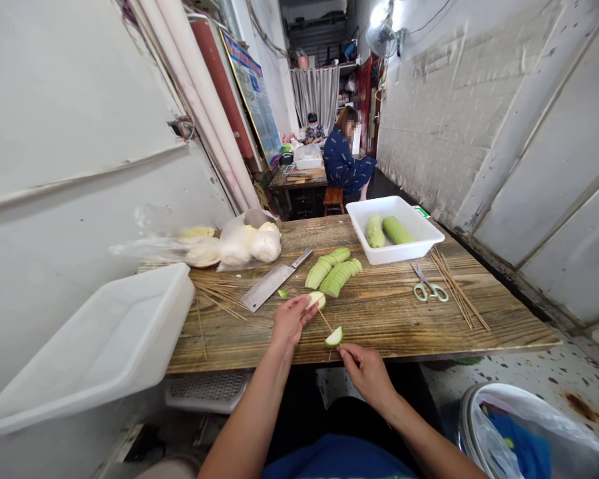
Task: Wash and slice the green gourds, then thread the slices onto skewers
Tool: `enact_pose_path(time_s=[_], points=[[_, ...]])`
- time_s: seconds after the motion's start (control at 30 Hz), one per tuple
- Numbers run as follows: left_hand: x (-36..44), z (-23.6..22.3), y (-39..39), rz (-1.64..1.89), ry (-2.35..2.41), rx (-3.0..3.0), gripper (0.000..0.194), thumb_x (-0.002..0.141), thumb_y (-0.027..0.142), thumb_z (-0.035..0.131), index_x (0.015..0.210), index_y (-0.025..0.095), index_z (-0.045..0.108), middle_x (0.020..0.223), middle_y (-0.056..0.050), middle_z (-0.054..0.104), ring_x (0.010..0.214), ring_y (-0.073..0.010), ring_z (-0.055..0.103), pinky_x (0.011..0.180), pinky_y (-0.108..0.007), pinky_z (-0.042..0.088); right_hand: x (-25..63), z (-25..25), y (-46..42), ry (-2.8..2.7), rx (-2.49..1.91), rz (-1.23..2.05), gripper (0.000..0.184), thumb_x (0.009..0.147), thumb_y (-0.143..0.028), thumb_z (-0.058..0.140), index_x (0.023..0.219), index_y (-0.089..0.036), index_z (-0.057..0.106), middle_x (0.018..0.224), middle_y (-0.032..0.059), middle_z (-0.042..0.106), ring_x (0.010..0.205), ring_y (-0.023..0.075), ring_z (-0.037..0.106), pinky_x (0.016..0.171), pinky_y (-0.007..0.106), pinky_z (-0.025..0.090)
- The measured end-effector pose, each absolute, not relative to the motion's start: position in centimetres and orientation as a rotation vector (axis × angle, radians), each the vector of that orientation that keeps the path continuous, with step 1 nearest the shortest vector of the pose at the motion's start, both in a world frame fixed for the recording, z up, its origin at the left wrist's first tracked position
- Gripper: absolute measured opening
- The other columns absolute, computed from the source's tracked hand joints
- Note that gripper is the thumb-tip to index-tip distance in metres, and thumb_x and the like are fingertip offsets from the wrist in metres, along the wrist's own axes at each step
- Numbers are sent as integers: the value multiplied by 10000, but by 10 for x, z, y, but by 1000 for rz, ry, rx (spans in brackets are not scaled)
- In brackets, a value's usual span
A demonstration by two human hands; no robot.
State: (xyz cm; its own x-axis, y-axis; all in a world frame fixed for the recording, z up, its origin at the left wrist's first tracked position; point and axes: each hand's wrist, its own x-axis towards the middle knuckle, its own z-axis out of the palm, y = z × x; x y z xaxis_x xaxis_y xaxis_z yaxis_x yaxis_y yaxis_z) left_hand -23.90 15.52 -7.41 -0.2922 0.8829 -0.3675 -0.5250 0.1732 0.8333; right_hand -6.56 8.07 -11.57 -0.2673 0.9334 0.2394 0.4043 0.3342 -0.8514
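My left hand (291,320) pinches a pale green-rimmed squash slice (317,300) over the front of the wooden table. Between the fingers of my right hand (365,372) is the near end of a thin wooden skewer (325,320). A second squash piece (334,336), a half-round, sits on the skewer close to my right fingers. The skewer's far tip meets the slice in my left hand; whether it has pierced it I cannot tell. Just beyond lie two rows of sliced squash (340,276), with a cleaver (274,282) to their left.
A white tray (394,253) holds two whole squashes. Scissors (429,291) and loose skewers (458,293) lie right; more skewers (218,293), plastic bags (237,245) and a white bin (130,319) are left. A lined bucket (472,426) stands below right. Two people sit farther back.
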Motion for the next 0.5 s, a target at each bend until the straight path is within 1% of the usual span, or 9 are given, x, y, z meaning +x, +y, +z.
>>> enact_pose_path(time_s=[0.27,0.5], points=[[-234,-79,152,1426,1200,425,44,730,52,659,756,71,629,793,-114,701,662,-156,677,608,-244,567,-64,-116,80,-1855,-1209,848,328,893,-314,388,802,-215,687,650,23,666,599,156,598,585,227,430],[-231,-83,149,1364,1190,413,24,751,56,633,739,76,630,758,-105,699,659,-148,673,613,-239,565,-63,-115,79,-1889,-1246,802,342,904,-300,363,746,-211,653,611,12,628,555,146,565,551,224,385]])
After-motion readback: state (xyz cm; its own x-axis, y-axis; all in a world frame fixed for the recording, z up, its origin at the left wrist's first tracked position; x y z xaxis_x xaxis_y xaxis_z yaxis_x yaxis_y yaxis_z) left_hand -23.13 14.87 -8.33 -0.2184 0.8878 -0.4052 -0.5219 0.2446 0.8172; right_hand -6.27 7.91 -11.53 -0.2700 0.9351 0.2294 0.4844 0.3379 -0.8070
